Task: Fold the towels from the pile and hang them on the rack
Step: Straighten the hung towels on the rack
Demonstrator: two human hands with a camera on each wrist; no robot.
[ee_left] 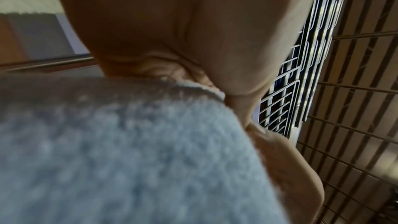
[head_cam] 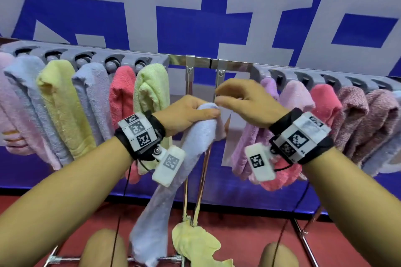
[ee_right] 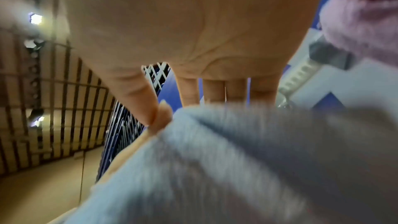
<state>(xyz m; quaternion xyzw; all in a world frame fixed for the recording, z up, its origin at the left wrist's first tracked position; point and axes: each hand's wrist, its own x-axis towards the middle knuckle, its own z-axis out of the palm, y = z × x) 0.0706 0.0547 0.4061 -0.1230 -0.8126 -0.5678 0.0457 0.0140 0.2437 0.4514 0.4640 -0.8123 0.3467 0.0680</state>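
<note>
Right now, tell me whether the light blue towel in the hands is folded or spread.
Folded or bunched lengthwise, not spread: the light blue towel hangs as a narrow strip from the left hand.

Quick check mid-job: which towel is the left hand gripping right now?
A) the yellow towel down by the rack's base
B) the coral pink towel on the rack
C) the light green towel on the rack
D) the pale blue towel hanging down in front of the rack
D: the left hand curls around the top of the pale blue towel, which dangles below it.

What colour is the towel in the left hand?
Pale blue-lavender towel, gripped by the left hand; the head view shows it best.
</note>
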